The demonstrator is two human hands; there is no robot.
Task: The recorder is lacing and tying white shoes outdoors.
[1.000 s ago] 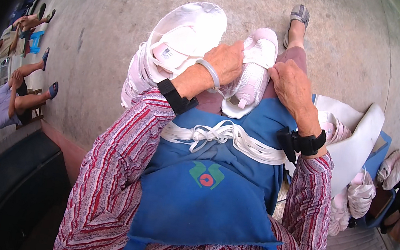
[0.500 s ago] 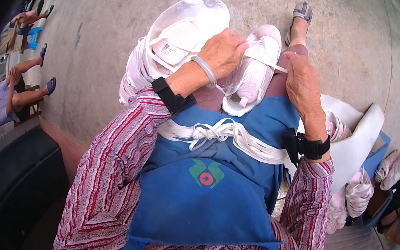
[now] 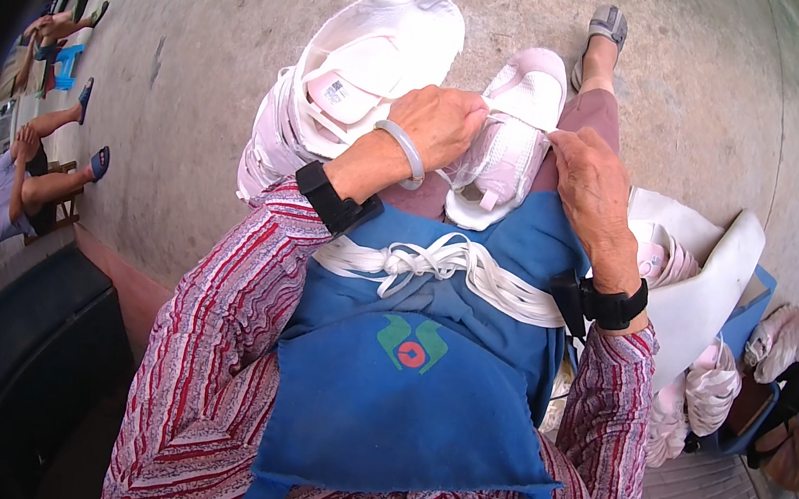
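A pale pink and white sneaker [image 3: 510,153] lies across my thighs with its toe pointing away from me. A white shoelace runs across its upper, just behind the toe. My left hand [image 3: 437,121] pinches the lace at the shoe's left side. At the right side my right hand [image 3: 582,178] pinches the lace between thumb and fingertips. Over my blue apron [image 3: 410,402] lies a knotted bundle of white shoelaces [image 3: 447,268]. Beyond my left wrist a white container [image 3: 323,27] holds another white sneaker part [image 3: 349,81].
White and pink shoes [image 3: 666,259] sit in a white bin [image 3: 720,267] at my right. Further right are more shoes [image 3: 712,387] and a seated person. Other seated people's legs [image 3: 66,175] show at the far left, near a dark bench [image 3: 37,323].
Both hands have come lower, toward me, and the right has moved inward to the shoe's edge. The lace now lies close across the shoe instead of stretched out to the right.
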